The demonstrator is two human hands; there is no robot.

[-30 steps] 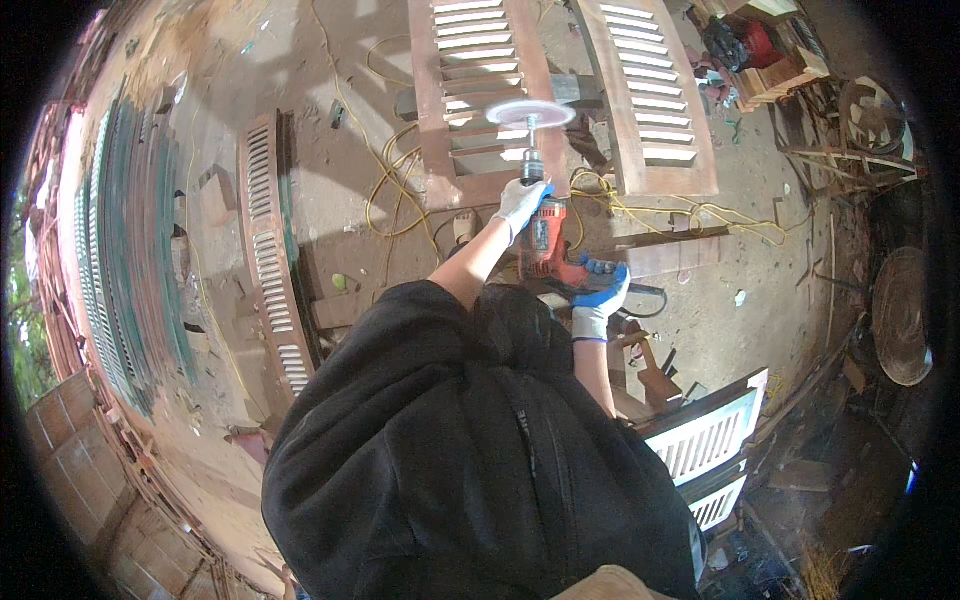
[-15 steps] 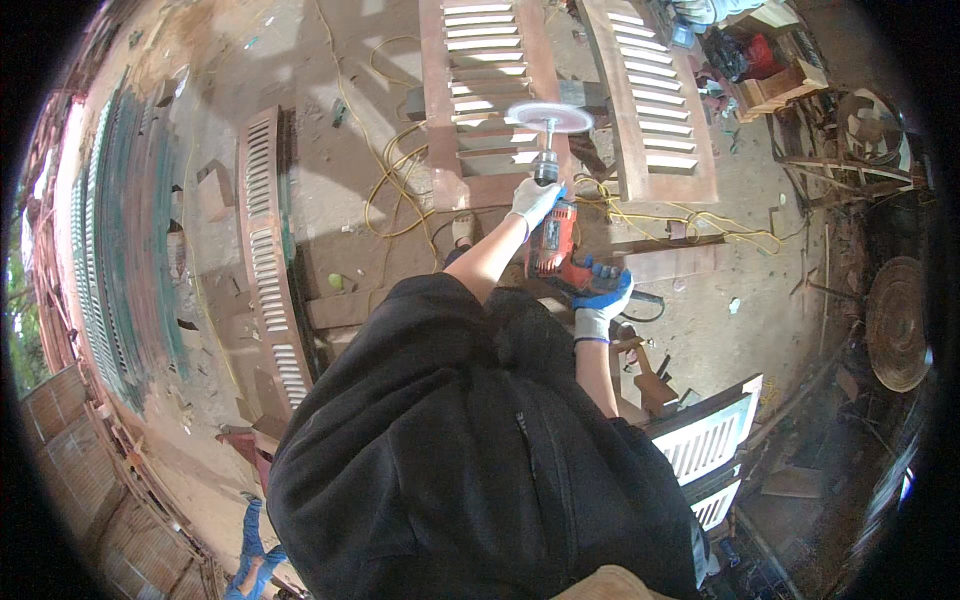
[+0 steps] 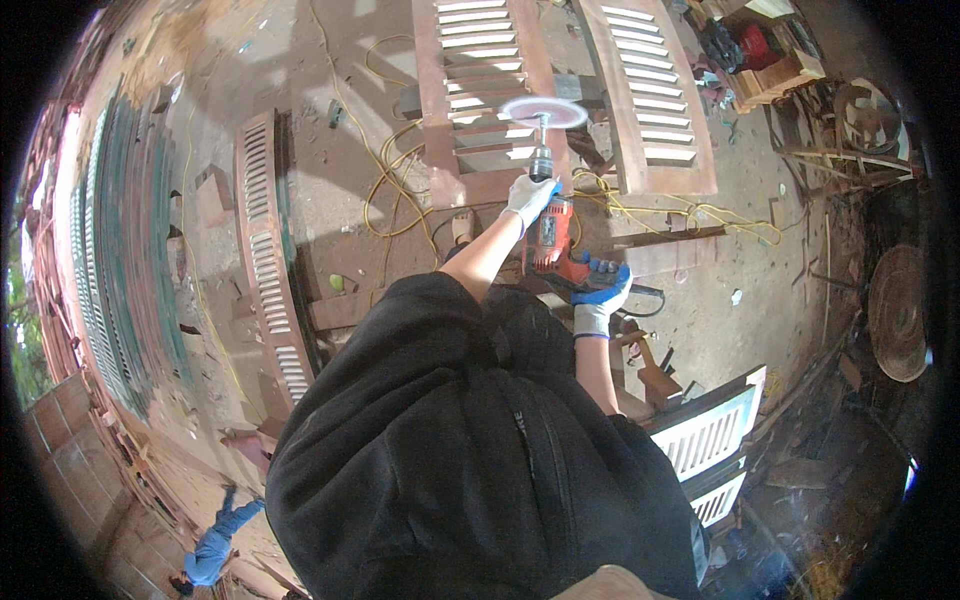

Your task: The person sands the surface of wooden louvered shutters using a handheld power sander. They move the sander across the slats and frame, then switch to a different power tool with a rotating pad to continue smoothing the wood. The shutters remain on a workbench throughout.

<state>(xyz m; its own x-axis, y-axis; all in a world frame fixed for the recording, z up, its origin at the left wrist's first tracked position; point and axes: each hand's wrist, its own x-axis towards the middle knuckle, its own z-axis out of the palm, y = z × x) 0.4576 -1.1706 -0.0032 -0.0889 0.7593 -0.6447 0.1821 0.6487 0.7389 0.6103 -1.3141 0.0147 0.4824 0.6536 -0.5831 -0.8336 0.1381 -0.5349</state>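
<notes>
A red and black power drill (image 3: 549, 235) is held in both my hands, pointing away from me. My left hand (image 3: 531, 198), in a white and blue glove, wraps round its front just behind the chuck (image 3: 541, 160). Round the rear handle closes my right hand (image 3: 603, 292), gloved alike. A pale round sanding disc (image 3: 543, 112) sits on a shaft in the chuck; its blurred face hides any detail. Below the disc lies a brown louvred shutter (image 3: 437, 110); whether they touch I cannot tell. Beside it to the right rests a second louvred shutter (image 3: 690, 160).
Yellow cord (image 3: 378, 205) lies looped on the ground near the shutters. A narrow louvred panel (image 3: 262, 215) stands to the left, with green shutters (image 3: 100, 240) stacked farther left. White louvred panels (image 3: 708, 440) are at the lower right. Another person (image 3: 213, 550) is at the lower left.
The drill and disc have shifted very slightly left and away from me, still in both my hands. The other person at the lower left shows more fully now.
</notes>
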